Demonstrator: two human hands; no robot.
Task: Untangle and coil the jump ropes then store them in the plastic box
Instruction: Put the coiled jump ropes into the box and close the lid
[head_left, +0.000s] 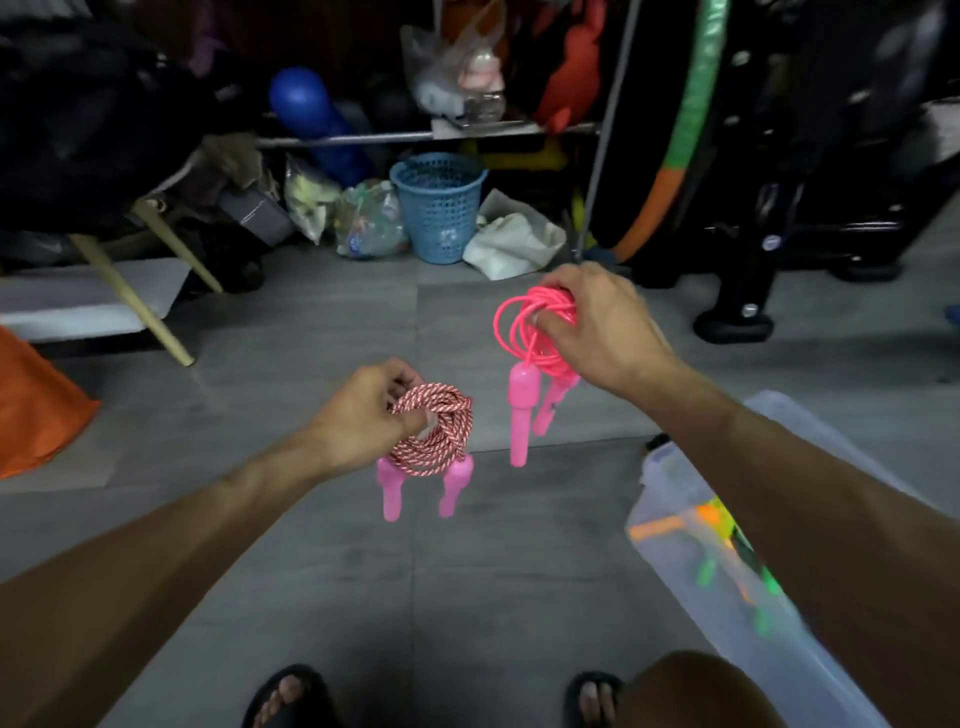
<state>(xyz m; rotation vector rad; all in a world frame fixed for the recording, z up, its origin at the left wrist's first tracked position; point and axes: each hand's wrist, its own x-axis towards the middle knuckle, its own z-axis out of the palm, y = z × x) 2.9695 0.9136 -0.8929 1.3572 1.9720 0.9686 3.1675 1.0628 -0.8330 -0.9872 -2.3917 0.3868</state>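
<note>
"Two ropes are all wound up now; the left hand (363, 415) has its fingers curled round the red-and-white woven jump rope with pink plastic handles (434, 431); the right hand (602, 332) grips the shiny pink plastic jump rope with pink handles (537, 332)."

"Where is the box?"

"The see-through plastic box (691, 566) sits on the grey floor, near and to the right, under the right arm; some bright toys are inside."

"So what comes next?"

"I think storing; both hands must swing right, go low over the box, then let go."
</note>
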